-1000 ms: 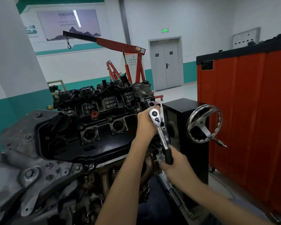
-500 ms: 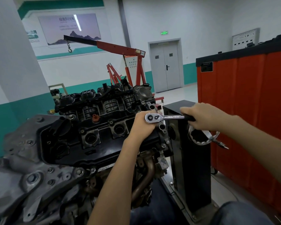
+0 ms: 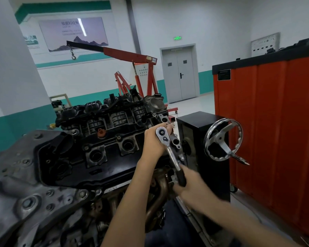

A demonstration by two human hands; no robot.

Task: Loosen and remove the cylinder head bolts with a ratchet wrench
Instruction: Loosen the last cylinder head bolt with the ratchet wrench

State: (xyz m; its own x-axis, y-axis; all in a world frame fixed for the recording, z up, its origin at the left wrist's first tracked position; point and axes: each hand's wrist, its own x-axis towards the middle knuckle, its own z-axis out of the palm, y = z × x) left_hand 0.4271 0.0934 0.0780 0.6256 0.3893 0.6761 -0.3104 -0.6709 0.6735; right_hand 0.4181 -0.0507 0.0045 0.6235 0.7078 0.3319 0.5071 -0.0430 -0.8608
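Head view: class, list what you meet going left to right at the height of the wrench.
Grey engine end plate → black valve cover → left hand → ratchet wrench → black stand → silver handwheel → red cabinet.

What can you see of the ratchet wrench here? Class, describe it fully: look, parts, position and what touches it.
The ratchet wrench looks like polished metal, with a round head that carries a small switch, a slim shank and a black grip. It slants from the head at upper left down to the grip at lower right, over the right end of the engine. The right hand, blurred, grips the black end. The left hand sits just behind the head. Any socket or bolt beneath the head is hidden.
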